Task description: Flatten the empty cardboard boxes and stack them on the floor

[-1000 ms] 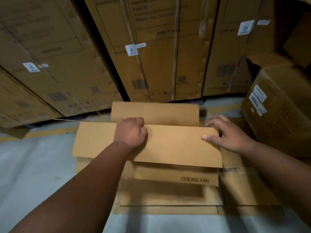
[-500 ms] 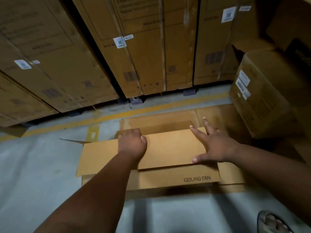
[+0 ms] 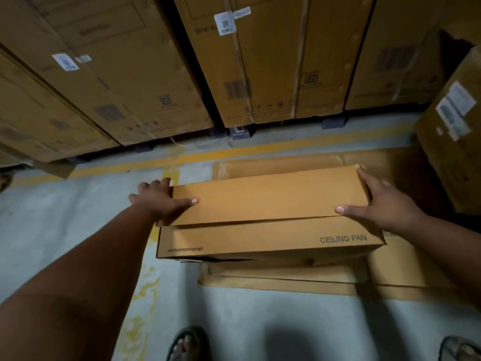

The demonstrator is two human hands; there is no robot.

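Since half a second ago both hands have slid outward from the top panel to the two ends of the folded carton, and the view has pulled back so that two sandalled feet show at the bottom edge. Nearest, below the hands, the left foot (image 3: 186,343) and right foot (image 3: 459,349) stand on the grey floor (image 3: 260,321). Just ahead of them lies a flattened cardboard sheet (image 3: 283,281), and on it rests the ceiling fan carton (image 3: 270,220), spanning the gap between the hands. The left hand (image 3: 158,200) grasps its left end, thumb laid on top and fingers wrapped over the edge; the right hand (image 3: 385,201) presses flat against the right end, fingers straight, thumb on top. Right of the right hand a labelled box (image 3: 453,142) crowds the carton's corner. Beyond the hands runs a yellow floor line (image 3: 234,153), then a wall of tall stacked cartons (image 3: 273,61).
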